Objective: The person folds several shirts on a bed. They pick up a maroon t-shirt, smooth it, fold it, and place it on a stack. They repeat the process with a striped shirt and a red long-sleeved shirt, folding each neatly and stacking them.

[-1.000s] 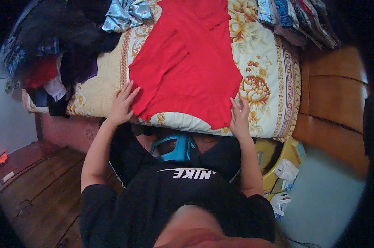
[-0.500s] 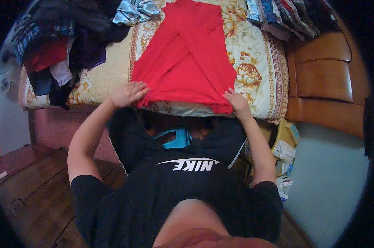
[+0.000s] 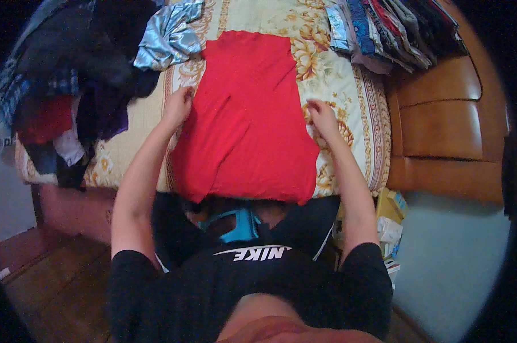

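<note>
A red garment (image 3: 252,126) lies spread on the flowered bed cover (image 3: 321,51), its lower hem at the near bed edge and a few creases across its middle. My left hand (image 3: 179,106) is just beside the garment's left edge, its fingers loosely bent. Off the right edge, over the bed cover, my right hand (image 3: 325,119) hovers with its fingers part bent and apart. Neither hand shows cloth between its fingers.
Dark and mixed clothes (image 3: 92,51) are heaped at the left. Next to them lies shiny light-blue cloth (image 3: 170,37). A row of folded clothes (image 3: 384,31) stands at the far right, near a brown wooden headboard (image 3: 441,108). Something blue (image 3: 238,226) shows below the bed edge.
Both hands have let go of the garment's lower corners and moved up along its sides. The garment now lies flatter, and the view has shifted, so the bed sits lower in it.
</note>
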A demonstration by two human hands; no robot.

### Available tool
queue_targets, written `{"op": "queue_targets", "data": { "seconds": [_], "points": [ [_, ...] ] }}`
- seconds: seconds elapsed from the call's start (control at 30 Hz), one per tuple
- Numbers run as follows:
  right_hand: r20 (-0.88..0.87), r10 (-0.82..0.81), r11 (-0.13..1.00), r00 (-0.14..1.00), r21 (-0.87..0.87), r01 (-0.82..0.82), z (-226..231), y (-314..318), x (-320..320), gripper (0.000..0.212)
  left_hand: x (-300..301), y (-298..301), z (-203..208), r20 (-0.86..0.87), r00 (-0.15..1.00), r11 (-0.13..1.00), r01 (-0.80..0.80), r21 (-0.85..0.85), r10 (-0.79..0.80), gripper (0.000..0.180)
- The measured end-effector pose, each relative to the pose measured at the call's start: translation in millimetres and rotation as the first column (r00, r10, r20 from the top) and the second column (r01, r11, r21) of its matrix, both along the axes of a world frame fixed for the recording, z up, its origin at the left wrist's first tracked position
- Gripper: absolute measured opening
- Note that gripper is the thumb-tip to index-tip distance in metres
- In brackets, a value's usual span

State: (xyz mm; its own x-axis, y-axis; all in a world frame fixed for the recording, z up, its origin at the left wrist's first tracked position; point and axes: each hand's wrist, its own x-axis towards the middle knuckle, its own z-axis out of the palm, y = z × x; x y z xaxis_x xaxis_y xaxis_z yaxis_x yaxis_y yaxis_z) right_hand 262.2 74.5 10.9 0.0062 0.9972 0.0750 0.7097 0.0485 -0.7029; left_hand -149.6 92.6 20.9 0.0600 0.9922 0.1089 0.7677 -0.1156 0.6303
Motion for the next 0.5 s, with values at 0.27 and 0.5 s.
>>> {"op": "queue_targets", "data": {
  "seconds": [0.27, 0.5],
  "points": [
    [-0.709, -0.439, 0.877, 0.552, -0.471, 0.093, -80, 198, -27, 0.033, 45, 109, -32, 0.763, 0.491, 0.827, 0.139, -0.545, 0.420, 0.028],
    [-0.655, -0.455, 0.874, 0.603, -0.456, 0.165, -59, 238, -17, 0.026, 31, 130, -26, 0.578, 0.761, 0.950, -0.171, -0.261, 0.295, 0.022]
  ]
}}
